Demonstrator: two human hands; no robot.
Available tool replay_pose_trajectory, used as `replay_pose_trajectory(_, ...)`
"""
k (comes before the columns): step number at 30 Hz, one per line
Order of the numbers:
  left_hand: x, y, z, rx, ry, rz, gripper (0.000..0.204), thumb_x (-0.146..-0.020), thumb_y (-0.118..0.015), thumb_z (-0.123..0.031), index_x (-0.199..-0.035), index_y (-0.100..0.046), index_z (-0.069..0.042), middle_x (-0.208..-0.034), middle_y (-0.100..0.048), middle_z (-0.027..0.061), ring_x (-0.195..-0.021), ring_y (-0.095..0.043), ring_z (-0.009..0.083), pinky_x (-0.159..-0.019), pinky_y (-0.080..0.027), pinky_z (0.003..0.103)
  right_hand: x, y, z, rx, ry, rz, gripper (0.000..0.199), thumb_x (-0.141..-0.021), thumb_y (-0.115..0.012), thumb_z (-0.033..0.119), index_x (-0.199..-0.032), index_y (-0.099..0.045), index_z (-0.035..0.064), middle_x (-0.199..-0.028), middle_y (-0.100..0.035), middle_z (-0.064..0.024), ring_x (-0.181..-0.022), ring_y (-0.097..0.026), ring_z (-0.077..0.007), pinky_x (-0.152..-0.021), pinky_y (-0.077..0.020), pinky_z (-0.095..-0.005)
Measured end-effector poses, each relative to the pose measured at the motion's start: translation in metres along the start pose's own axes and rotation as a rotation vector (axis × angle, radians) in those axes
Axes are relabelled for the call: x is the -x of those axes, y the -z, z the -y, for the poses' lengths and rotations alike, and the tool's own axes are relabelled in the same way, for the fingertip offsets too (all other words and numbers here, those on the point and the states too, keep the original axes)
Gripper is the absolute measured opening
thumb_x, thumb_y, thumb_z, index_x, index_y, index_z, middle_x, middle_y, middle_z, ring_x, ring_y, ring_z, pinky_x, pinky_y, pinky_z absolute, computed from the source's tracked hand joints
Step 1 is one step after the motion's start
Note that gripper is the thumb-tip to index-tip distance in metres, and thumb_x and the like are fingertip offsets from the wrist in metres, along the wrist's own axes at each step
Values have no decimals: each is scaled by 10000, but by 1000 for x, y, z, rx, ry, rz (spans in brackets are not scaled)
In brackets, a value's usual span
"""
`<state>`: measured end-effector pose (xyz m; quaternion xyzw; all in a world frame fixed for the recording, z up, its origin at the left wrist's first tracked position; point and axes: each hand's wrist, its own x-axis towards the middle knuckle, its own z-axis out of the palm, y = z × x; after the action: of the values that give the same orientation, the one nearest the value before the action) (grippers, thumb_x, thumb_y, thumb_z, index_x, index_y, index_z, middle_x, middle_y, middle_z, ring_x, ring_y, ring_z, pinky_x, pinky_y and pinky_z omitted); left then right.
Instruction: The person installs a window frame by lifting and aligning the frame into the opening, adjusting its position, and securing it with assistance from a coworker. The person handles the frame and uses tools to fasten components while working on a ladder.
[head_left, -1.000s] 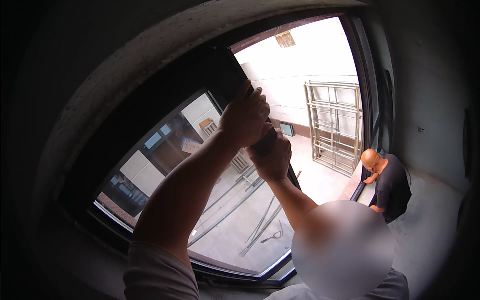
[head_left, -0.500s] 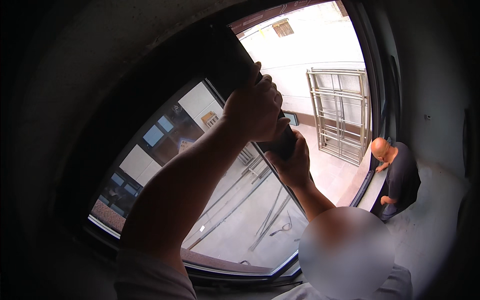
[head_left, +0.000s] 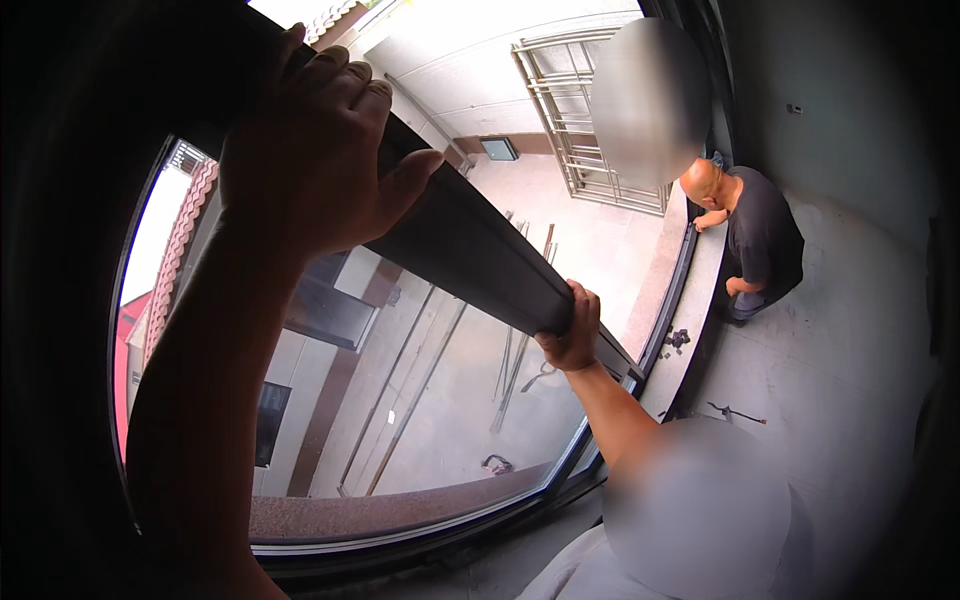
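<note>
A wide dark window frame bar (head_left: 470, 240) slants across the middle, with glass (head_left: 470, 420) below it. My left hand (head_left: 300, 150) is at the upper left, fingers hooked over the bar's far edge and thumb stretched along its face. Lower down, my right hand (head_left: 575, 335) wraps round the same bar near its right end, fingers over the far edge and thumb on the near side. Part of my right arm is blurred out. The bar's upper end is lost in shadow.
At the right, a co-worker (head_left: 765, 235) bends over the window sill (head_left: 690, 290), one hand at the track. Small dark pieces (head_left: 678, 340) lie on the sill, and a dark tool or cable (head_left: 737, 412) on the floor. Outside stands a metal rack (head_left: 560, 100).
My hands have moved farther apart along the bar, the left toward its upper end. The left thumb has spread out. The view has shifted, showing more sill and floor.
</note>
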<state>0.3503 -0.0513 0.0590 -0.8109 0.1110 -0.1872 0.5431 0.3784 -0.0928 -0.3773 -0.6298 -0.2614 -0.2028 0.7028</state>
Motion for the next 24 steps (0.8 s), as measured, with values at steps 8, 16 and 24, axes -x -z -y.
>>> replay_pose_trajectory(8,-2,7,-25,123,-141,248,929,-600,-812,-590,-1270,-515,-19,-1290,-516,182,-1279,-449,334,-1158,-247,517,-23,-7,9,50,34,9,973,-732,-581,772,-1303,-443,-3,-1128,-509,-154,-1023,-491,-310,-903,-390,-433)
replay_pose_trajectory(16,-1,-8,-27,108,-189,374,1125,-412,-928,-491,-1330,-446,-52,-1325,-487,181,-1293,-434,373,-1156,-243,556,5,5,-19,21,-21,131,988,-768,-543,765,-1380,-378,7,-1206,-486,-197,-1110,-471,-361,-985,-355,-478)
replay_pose_trajectory(24,26,-18,5,504,-34,542,890,-608,-830,-426,-1348,-470,-90,-1285,-539,173,-1212,-523,361,-1056,-396,530,171,95,-117,-122,-1862,-279,884,-918,-301,713,-1493,-275,43,-1523,-328,-158,-1406,-308,-310,-1142,-229,-471)
